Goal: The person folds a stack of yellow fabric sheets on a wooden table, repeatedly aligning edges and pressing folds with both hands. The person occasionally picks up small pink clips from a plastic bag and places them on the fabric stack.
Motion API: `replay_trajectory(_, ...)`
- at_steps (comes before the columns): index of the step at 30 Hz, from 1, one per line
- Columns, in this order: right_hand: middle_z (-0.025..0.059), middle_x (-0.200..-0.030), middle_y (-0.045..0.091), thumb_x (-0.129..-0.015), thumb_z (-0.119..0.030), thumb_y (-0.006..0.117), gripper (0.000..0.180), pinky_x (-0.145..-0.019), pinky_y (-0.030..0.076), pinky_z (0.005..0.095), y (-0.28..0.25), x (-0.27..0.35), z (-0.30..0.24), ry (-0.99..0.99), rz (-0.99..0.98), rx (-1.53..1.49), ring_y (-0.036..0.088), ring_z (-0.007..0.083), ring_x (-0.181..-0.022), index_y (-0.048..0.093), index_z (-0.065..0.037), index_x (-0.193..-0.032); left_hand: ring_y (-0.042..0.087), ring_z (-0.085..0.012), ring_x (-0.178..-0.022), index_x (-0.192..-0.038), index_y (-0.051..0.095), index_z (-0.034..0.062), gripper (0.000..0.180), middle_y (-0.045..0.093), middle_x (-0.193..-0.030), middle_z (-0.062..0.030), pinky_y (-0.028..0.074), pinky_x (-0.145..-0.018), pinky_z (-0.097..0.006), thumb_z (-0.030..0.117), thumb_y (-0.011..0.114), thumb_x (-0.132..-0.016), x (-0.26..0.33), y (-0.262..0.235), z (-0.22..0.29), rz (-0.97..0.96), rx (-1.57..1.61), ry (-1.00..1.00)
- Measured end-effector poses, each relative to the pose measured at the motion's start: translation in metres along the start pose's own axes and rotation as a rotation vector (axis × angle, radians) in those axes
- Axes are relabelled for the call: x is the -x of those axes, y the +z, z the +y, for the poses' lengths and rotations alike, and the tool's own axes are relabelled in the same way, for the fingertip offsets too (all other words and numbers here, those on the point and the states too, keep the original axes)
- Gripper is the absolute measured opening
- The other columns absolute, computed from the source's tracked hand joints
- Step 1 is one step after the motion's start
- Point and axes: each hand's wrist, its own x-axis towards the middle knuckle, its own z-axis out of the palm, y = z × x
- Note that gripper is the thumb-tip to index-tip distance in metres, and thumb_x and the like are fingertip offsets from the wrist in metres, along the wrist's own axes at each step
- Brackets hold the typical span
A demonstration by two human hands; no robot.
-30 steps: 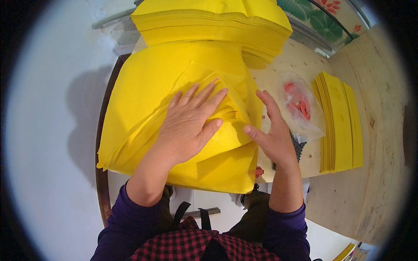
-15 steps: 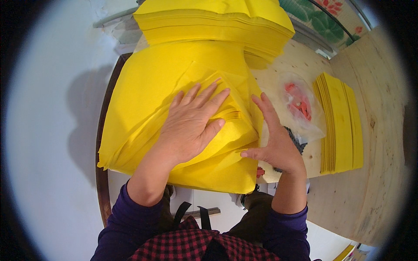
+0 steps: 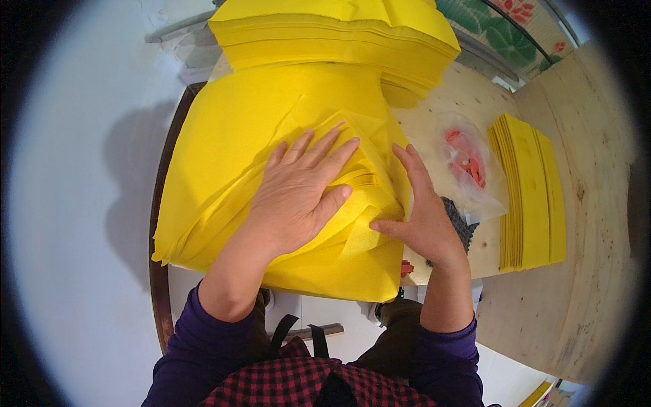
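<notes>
A broad pile of thin yellow fabric sheets (image 3: 230, 129) lies in front of me, its upper layers folded and creased. My left hand (image 3: 295, 186) rests flat on those layers, fingers spread toward the far side. At the pile's right edge is my right hand (image 3: 424, 217), thumb and fingers apart, the thumb over the near fabric and the fingertips by the side edge. Neither hand has anything gripped in it. Between the hands, a small bundle of stacked folded edges (image 3: 359, 180) shows.
A thick yellow stack (image 3: 332, 44) stands behind the pile. To the right are a clear plastic bag (image 3: 468, 163) with red pieces inside, a dark grey cloth (image 3: 461, 220), and folded yellow bundles (image 3: 529, 193). A plywood panel (image 3: 583, 203) borders the table on the right.
My right hand has shifted slightly left, its thumb coming further over the yellow fabric. My left hand stays nearly where it was.
</notes>
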Motion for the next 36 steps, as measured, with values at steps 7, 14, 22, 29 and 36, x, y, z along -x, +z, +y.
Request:
replay_trajectory(7,0.0283,-0.157,0.028,-0.07,-0.037,0.084,0.098,-0.119,0.026,0.0417,-0.004,-0.002,0.002,0.001,0.022,-0.169,0.027,0.038,-0.148,0.036,-0.004,-0.149,0.031,-0.0438,-0.143,-0.153,0.037,0.0163,0.061,0.035,-0.158,-0.0144,0.02,-0.116,-0.057,0.045,0.045,-0.099,0.0,-0.001,0.002,-0.002,-0.002,-0.007)
replay_trajectory(14,0.0274,-0.154,0.034,-0.079,-0.033,0.079,0.083,-0.119,0.026,0.0412,0.017,-0.008,0.001,0.04,0.126,-0.181,0.03,0.0375,-0.146,0.04,-0.003,-0.146,0.03,-0.0426,-0.144,-0.153,0.037,0.017,0.059,0.034,-0.158,-0.014,0.021,-0.117,-0.059,0.04,0.048,-0.099,0.0,-0.001,0.002,-0.006,-0.004,-0.013)
replay_trajectory(22,0.0262,-0.157,0.029,-0.069,-0.027,0.086,0.097,-0.119,0.025,0.0415,0.003,-0.002,-0.004,0.002,-0.03,0.004,0.028,0.0379,-0.148,0.036,-0.004,-0.149,0.03,-0.0429,-0.144,-0.152,0.037,0.0169,0.059,0.035,-0.158,-0.0136,0.021,-0.117,-0.059,0.04,0.047,-0.099,0.001,-0.002,0.003,-0.004,-0.01,-0.005)
replay_trajectory(29,0.0261,-0.156,0.032,-0.072,-0.032,0.084,0.091,-0.118,0.027,0.0417,-0.005,-0.003,-0.001,0.005,0.009,-0.157,0.029,0.0373,-0.147,0.041,-0.005,-0.147,0.032,-0.0433,-0.143,-0.152,0.037,0.0167,0.059,0.035,-0.158,-0.0136,0.022,-0.116,-0.059,0.04,0.048,-0.099,0.0,-0.001,0.002,0.004,-0.009,-0.009)
replay_trajectory(36,0.0267,-0.155,0.033,-0.074,-0.028,0.082,0.085,-0.119,0.025,0.0413,0.012,-0.005,0.0,0.053,0.07,-0.095,0.029,0.0372,-0.147,0.043,-0.005,-0.146,0.032,-0.0432,-0.143,-0.152,0.038,0.0164,0.06,0.034,-0.158,-0.0133,0.022,-0.116,-0.059,0.04,0.049,-0.099,0.0,-0.002,0.002,0.0,-0.003,-0.007)
